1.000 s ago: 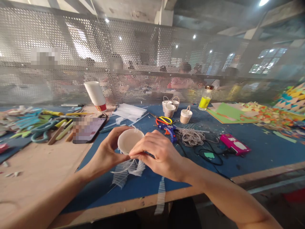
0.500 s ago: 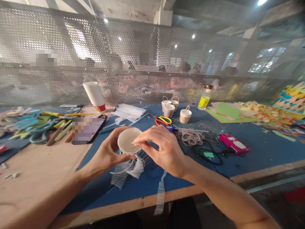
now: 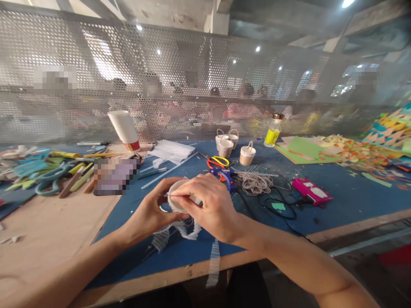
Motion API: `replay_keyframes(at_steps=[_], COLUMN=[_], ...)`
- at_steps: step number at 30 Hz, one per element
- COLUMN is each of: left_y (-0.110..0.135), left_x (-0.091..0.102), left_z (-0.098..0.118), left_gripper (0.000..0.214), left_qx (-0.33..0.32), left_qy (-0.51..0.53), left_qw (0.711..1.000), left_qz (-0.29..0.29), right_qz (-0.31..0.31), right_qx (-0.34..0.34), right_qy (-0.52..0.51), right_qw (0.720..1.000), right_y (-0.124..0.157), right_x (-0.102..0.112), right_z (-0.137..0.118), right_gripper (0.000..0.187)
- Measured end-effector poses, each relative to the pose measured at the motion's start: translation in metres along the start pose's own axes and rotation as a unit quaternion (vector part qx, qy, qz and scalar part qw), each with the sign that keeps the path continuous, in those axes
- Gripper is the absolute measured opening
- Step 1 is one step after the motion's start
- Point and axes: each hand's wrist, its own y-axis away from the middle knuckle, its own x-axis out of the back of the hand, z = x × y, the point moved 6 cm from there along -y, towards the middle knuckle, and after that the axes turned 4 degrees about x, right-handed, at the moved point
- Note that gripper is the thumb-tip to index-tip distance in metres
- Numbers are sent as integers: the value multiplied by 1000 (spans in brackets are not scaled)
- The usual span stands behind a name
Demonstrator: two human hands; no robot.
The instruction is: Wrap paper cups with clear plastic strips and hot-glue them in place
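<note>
A white paper cup (image 3: pixel 179 203) is in my left hand (image 3: pixel 150 209), whose fingers and thumb curl around its side. The cup's opening tilts toward me and is partly covered by my right hand (image 3: pixel 205 205). Thumb and forefinger of that hand pinch a thin needle-like tool (image 3: pixel 165 195), its point at the left side of the cup's rim. Most of the tool is hidden by my fingers. White pleated strips (image 3: pixel 191 231) lie in a loose curl below the cup. Another pleated strip (image 3: pixel 213 261) hangs over the table's front edge.
Behind my hands lie yellow-red-handled scissors (image 3: pixel 218 161), a blue glue gun (image 3: pixel 224 176) and a bundle of cord (image 3: pixel 256 184). Several small handled buckets (image 3: pixel 247 156) stand farther back beside a bottle (image 3: pixel 272 132). A cup stack (image 3: pixel 123 128), a phone (image 3: pixel 116 176) and tools are on the left.
My right hand has moved left across the cup's mouth, carrying the thin tool from inside the cup to its left rim. The cup has turned slightly and shifted right.
</note>
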Motion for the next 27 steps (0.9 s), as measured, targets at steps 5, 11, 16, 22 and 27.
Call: replay_keyframes(at_steps=[5,11,16,22,27], left_y=[0,-4,-7,-7,-5], left_x=[7,12,16,26,30], left_z=[1,-4,-6,-4,-14], left_gripper=[59,67,74,84,83], left_qx=[12,34,59,119,115], left_qy=[-50,17,59,120,149], left_qw=[998,998,996,984,981], left_qz=[38,42,35,61,48], right_qz=[-12,-51,-62,35,94], right_qx=[23,-8,-49,-169,-188], right_qy=[-22,-59,-89,-247,-246], right_qw=[999,997,993,953,946], right_y=[0,-3,-5,-5,-5], right_x=[-2,1,8,22,30], right_z=[-7,-2,6,24,39], right_gripper=[3,3,4,5,7])
